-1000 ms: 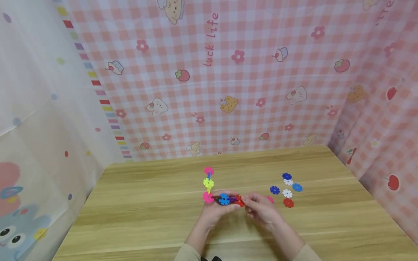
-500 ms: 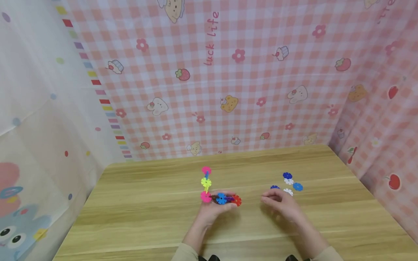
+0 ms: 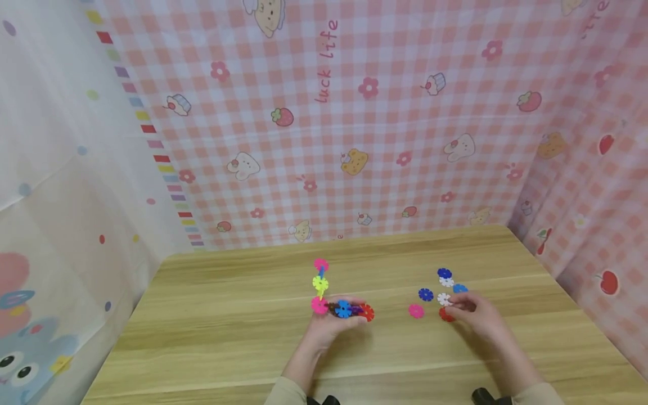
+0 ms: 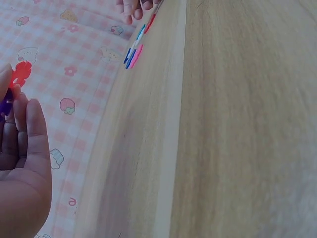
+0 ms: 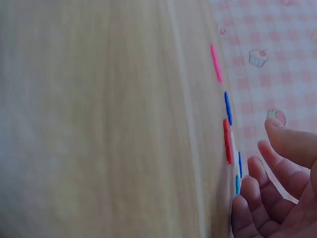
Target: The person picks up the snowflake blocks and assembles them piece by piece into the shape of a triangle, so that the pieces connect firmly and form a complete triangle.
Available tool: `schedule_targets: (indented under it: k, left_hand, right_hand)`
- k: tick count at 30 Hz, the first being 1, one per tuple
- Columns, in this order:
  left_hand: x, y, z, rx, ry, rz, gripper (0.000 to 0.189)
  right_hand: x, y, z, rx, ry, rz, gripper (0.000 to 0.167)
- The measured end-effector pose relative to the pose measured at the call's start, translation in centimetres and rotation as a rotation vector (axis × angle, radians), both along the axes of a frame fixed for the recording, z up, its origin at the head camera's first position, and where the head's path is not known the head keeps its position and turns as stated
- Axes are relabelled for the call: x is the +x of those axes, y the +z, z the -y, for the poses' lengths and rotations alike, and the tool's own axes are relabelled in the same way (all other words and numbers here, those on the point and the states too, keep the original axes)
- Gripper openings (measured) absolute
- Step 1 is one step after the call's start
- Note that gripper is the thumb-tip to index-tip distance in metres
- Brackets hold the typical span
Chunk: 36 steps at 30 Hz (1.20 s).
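Note:
My left hand (image 3: 328, 330) holds an L-shaped chain of interlocking plastic snowflake discs between thumb and fingers. A red disc (image 3: 367, 313) ends its right arm, beside a purple one and a blue disc (image 3: 343, 309). At the corner is a pink disc (image 3: 319, 305); a yellow disc (image 3: 320, 283) and another pink disc (image 3: 321, 264) extend toward the back. My right hand (image 3: 478, 318) hovers over the loose discs, thumb and fingers apart with nothing between them. Its fingertips overlap a loose red disc (image 3: 446, 315) and reach a white disc (image 3: 443, 299) in the head view.
Other loose discs lie flat nearby: a pink disc (image 3: 416, 311), a dark blue disc (image 3: 426, 295), a second dark blue disc (image 3: 444, 273), a white disc (image 3: 446, 282) and a light blue disc (image 3: 460, 288). The wooden table (image 3: 228, 337) meets a pink checked curtain (image 3: 304, 140) behind.
My right hand has let go of the chain's red end and moved right to the loose discs. The left hand still holds the chain, shifted slightly left.

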State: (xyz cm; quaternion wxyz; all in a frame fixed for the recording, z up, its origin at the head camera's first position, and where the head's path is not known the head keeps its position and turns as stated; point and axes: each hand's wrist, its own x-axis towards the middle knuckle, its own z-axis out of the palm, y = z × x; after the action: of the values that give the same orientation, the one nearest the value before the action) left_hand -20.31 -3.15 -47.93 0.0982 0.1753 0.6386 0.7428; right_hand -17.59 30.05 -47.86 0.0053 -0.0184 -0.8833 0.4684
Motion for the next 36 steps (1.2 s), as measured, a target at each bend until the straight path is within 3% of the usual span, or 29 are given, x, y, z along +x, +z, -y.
schedule_targets:
  k: [12,18,24,29,33,36]
  left_hand:
    - [0.0,0.0,0.0,-0.022,0.005,-0.001,0.041]
    - [0.1,0.0,0.0,-0.025,0.016,0.003,0.04]
    - [0.1,-0.3,-0.1,-0.028,0.024,-0.016,0.041]
    - [0.1,-0.4,-0.2,-0.016,0.014,-0.001,0.041]
    - [0.0,-0.4,-0.2,-0.019,0.019,0.007,0.04]
    - [-0.1,-0.5,-0.2,-0.018,0.017,0.001,0.04]
  right_hand:
    - [-1.6,-1.0,-0.2,0.119,-0.05,-0.052,0.041]
    - [-2.1,-1.4,-0.4,0.204,-0.053,-0.114,0.033]
    - [-2.2,-1.4,-0.4,0.232,-0.042,-0.084,0.017]
    - [-2.2,-1.6,0.0,0.215,-0.057,-0.057,0.034]
    - [-2.2,-2.0,0.6,0.254,-0.053,-0.128,0.044]
    - [-2.4,-2.3,1.0,0.305,-0.052,-0.186,0.043]
